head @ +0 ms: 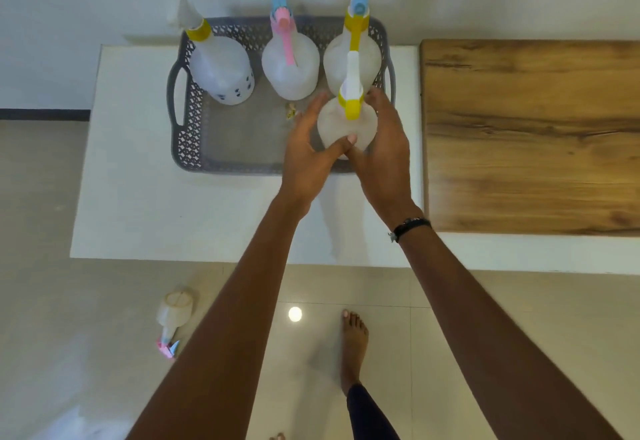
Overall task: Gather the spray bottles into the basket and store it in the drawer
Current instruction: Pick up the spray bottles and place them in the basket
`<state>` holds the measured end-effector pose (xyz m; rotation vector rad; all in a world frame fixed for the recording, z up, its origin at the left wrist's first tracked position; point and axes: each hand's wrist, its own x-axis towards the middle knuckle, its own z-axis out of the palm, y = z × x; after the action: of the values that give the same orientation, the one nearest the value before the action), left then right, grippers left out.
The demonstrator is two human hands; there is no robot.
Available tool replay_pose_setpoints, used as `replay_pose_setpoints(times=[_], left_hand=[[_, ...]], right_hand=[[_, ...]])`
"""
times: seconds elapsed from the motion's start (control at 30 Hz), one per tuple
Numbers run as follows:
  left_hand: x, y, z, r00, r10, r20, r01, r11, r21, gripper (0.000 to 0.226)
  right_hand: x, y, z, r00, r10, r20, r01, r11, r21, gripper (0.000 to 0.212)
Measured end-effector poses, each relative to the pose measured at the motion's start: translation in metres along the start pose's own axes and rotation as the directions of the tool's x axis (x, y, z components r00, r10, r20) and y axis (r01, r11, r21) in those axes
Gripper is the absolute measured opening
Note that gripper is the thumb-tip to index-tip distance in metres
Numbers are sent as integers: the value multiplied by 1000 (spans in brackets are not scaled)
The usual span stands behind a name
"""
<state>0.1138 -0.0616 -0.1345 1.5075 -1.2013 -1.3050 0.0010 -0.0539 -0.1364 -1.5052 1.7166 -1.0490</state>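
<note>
home interior, glossy tiled floor (450,318), bare foot (353,346), white low counter (145,197), wood-grain top (533,134)

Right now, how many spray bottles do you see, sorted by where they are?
Standing in the grey plastic lattice basket: 3
Held over the basket by left hand and right hand, translucent bottle with yellow collar: 1
Lying on the floor tiles, translucent bottle with pink-and-blue head: 1
Total: 5

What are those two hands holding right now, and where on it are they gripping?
Both hands, left hand and right hand, cup one spray bottle by its round translucent body, below the yellow collar, over the grey basket.
</note>
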Motion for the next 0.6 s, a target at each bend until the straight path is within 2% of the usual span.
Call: replay_pose_setpoints(times=[0.1, 0.17, 0.33, 0.43, 0.6], left_hand=[[-43, -4, -13, 996, 11, -90, -15, 999, -39, 50], [-80, -10, -23, 991, -9, -132, 4, 999, -37, 38], [-181, -36, -62, 989, -66, -131, 62, 998, -29, 27], [-244, -56, -96, 977, -137, -162, 128, 990, -65, 20], [-356, -92, -158, 949, -255, -185, 244, 966, -81, 15]], right_hand=[[-43, -6, -9, 994, -11, -108, 14, 1000, 25, 60], [-79, -12, -9, 993, 18, -121, -14, 999, 35, 54], [-184, -41, 13, 991, 114, 65, -117, 992, 47, 44], [-252, -57, 33, 979, 118, 167, -126, 991, 40, 44], [-364, -79, 66, 964, 92, 251, -103, 994, 29, 40]])
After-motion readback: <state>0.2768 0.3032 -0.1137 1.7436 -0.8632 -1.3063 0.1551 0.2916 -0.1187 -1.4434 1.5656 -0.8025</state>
